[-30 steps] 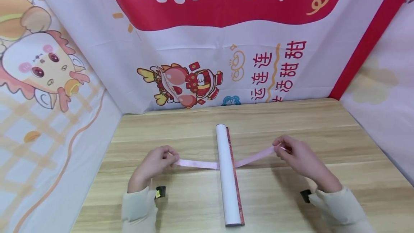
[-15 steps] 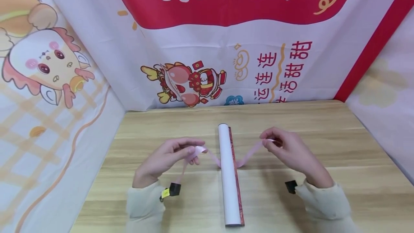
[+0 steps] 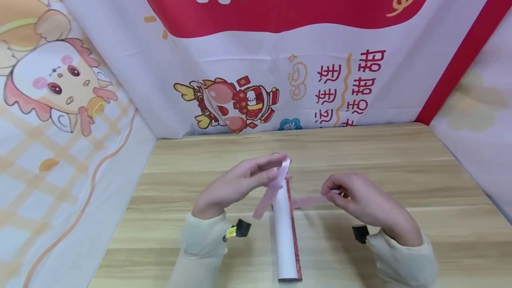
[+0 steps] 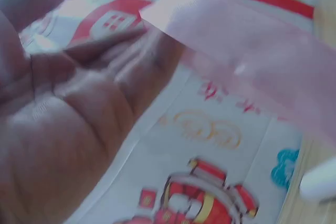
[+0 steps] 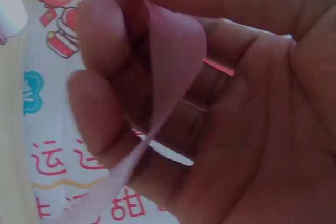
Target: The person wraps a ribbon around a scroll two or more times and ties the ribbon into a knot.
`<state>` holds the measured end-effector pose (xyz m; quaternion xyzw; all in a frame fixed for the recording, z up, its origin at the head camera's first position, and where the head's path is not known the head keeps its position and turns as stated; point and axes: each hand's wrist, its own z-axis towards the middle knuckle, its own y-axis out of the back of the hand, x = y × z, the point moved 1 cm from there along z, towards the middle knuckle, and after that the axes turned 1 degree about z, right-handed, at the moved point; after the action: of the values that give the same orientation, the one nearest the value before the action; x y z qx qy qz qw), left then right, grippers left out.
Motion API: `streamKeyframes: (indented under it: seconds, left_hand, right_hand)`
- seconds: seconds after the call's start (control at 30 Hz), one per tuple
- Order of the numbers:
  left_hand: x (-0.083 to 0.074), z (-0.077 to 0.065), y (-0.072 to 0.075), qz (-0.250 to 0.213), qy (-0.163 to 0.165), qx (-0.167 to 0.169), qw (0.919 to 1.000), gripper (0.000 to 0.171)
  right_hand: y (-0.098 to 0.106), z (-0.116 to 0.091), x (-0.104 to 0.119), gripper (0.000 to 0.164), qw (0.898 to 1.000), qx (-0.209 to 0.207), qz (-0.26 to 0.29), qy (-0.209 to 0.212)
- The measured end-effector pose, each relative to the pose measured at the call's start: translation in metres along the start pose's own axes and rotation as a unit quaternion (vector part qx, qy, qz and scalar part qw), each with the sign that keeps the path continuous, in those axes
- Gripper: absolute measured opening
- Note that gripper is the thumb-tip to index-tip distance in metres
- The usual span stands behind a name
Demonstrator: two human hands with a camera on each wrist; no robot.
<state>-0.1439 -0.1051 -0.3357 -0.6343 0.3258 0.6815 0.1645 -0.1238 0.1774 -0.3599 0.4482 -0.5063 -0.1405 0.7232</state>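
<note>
A pink ribbon [image 3: 306, 201] runs under a rolled-up white sheet [image 3: 285, 234] with a red printed edge, which lies lengthwise on the table. My left hand [image 3: 240, 181] is over the far part of the roll and holds the ribbon near its fingertips, a loose tail hanging down. In the left wrist view, the ribbon [image 4: 252, 51] crosses in front of the fingertips. To the right of the roll, my right hand [image 3: 360, 199] pinches the ribbon's other end between thumb and index finger. The right wrist view shows a ribbon loop [image 5: 176, 51] inside the curled fingers.
The wood-grain table [image 3: 180, 252] meets a printed cloth backdrop [image 3: 240, 57] at its far edge. More printed cloth [image 3: 60, 168] hangs along the left side. Each wrist carries a small black camera [image 3: 242, 227].
My left hand has moved right with its ribbon end, from the left of the roll to above it. My right hand moved inward, then dipped lower, keeping its pinch.
</note>
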Motion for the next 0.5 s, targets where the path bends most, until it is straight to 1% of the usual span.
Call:
streamKeyframes:
  seconds: [0.17, 0.3, 0.33, 0.4, 0.43, 0.5]
  left_hand:
    - [0.003, 0.045, -0.017, -0.014, 0.023, -0.011, 0.9996, 0.073]
    - [0.013, 0.078, -0.028, -0.003, 0.06, -0.031, 0.9977, 0.084]
    - [0.016, 0.083, -0.03, 0.006, 0.071, -0.034, 0.9969, 0.086]
    - [0.021, 0.093, -0.034, 0.024, 0.082, -0.029, 0.9959, 0.088]
    - [0.023, 0.096, -0.036, 0.037, 0.086, -0.023, 0.9953, 0.087]
    - [0.027, 0.1, -0.039, 0.064, 0.084, 0.002, 0.9944, 0.081]
  right_hand:
    - [0.002, -0.007, 0.009, 0.006, 0.999, 0.035, -0.021, 0.034]
    - [0.001, -0.009, 0.013, 0.005, 0.998, 0.05, -0.024, 0.039]
    - [0.001, -0.009, 0.014, 0.005, 0.998, 0.052, -0.025, 0.038]
    - [0.001, -0.009, 0.013, 0.005, 0.998, 0.054, -0.025, 0.032]
    - [0.001, -0.009, 0.013, 0.005, 0.998, 0.054, -0.025, 0.029]
    - [0.001, -0.009, 0.011, 0.005, 0.998, 0.055, -0.025, 0.026]
